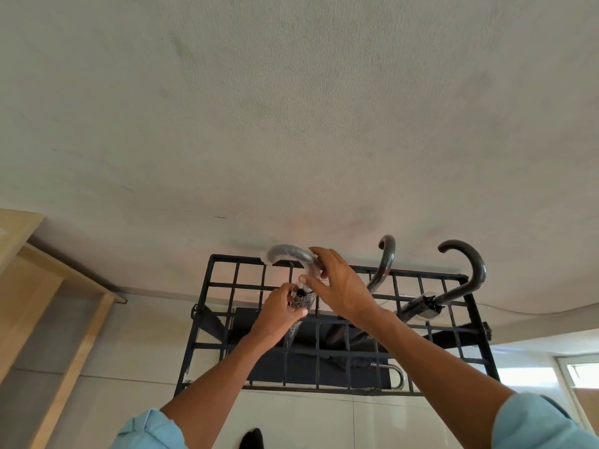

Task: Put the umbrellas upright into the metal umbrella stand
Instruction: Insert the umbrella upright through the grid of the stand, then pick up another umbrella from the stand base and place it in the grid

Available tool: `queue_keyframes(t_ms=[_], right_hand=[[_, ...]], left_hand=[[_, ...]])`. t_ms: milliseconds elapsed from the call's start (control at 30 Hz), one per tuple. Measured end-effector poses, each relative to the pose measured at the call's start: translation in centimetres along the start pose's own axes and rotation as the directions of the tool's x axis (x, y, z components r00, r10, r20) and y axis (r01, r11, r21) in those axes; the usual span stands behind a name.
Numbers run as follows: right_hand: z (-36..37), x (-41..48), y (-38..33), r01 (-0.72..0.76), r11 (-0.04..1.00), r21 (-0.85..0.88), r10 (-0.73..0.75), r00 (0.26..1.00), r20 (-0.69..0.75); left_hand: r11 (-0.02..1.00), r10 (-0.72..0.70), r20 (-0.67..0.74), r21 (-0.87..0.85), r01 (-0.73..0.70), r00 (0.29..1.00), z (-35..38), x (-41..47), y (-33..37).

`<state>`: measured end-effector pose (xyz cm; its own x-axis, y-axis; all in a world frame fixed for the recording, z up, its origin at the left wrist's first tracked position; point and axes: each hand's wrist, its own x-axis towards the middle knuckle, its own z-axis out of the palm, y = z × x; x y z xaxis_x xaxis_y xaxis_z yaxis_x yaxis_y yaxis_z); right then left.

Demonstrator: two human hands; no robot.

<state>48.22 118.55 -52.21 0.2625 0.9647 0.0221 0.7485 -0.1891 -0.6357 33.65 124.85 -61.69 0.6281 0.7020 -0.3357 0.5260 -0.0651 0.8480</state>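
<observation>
- Left hand (280,307) has its fingers curled tight round the plastic-wrapped umbrella (288,252), right at the bunched top of the folded canopy where the shaft comes out. That's a proper closed hold.
- Right hand (340,286) sits just above and to the right of that grip, over the bend of the curved handle. The thumb and fingers are spread and only loosely bent. Honestly can't tell if it's actually gripping or just touching the handle.
- From the grip, the handle arcs up and off to the left, with clear wrap still on it. Below the grip, the dark canopy drops down behind the bars of the metal stand (207,286), so this one's in the stand and roughly upright.
- The stand is a black grid frame, directly under and around both hands, backed up against the wall (291,108).
- To the right of the grip, past the right wrist, the middle umbrella (387,260) pokes out of the stand with its hook handle up, leaning a bit.
- Further right again is the far umbrella (473,270), tilted harder, hook handle at the top.
- Well off to the left of the grip there's a wooden shelf (48,286).
- Both forearms come up from light blue sleeves (534,422).
</observation>
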Motion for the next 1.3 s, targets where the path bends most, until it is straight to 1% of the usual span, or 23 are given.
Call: queue_keyframes(t_ms=[167,367,533,667,867,1033,1167,1233,1300], right_hand=[[0.2,-0.6,0.4,-0.029,0.999,-0.037,0.030,1.000,0.009],[0.4,-1.0,0.4,-0.112,0.993,0.026,0.111,0.993,0.041],[0.7,-1.7,0.4,-0.163,0.985,0.050,0.162,0.986,0.035],[1.5,-3.4,0.5,-0.263,0.961,0.083,0.262,0.965,0.025],[2.4,-7.8,0.5,-0.349,0.929,0.124,0.342,0.937,0.071],[2.6,-13.9,1.5,-0.341,0.927,0.158,0.332,0.940,0.080],[2.8,-21.0,4.2,-0.316,0.930,0.187,0.300,0.947,0.111],[3.4,-24.8,5.9,-0.319,0.929,0.187,0.302,0.947,0.113],[4.3,-28.4,8.1,-0.342,0.929,0.143,0.326,0.937,0.123]], left_hand=[[0.999,-0.018,0.005,-0.027,0.018,1.000,-0.3,-0.4,0.7],[0.999,-0.042,-0.003,0.010,0.042,0.999,-0.8,-0.7,1.0],[0.996,-0.079,-0.012,0.036,0.080,0.997,-1.4,-1.1,0.4],[0.997,-0.076,-0.018,0.031,0.076,0.997,-1.4,-2.4,0.3],[0.998,-0.031,-0.131,0.049,0.038,0.991,-0.5,-5.4,1.1],[0.997,0.058,-0.198,0.054,-0.048,0.978,2.7,-9.8,1.5],[0.989,0.143,-0.257,0.060,-0.132,0.956,7.8,-15.1,1.3],[0.980,0.197,-0.226,0.083,-0.183,0.954,11.0,-17.7,0.3],[0.975,0.207,-0.161,0.118,-0.189,0.965,14.2,-19.8,-1.1]])
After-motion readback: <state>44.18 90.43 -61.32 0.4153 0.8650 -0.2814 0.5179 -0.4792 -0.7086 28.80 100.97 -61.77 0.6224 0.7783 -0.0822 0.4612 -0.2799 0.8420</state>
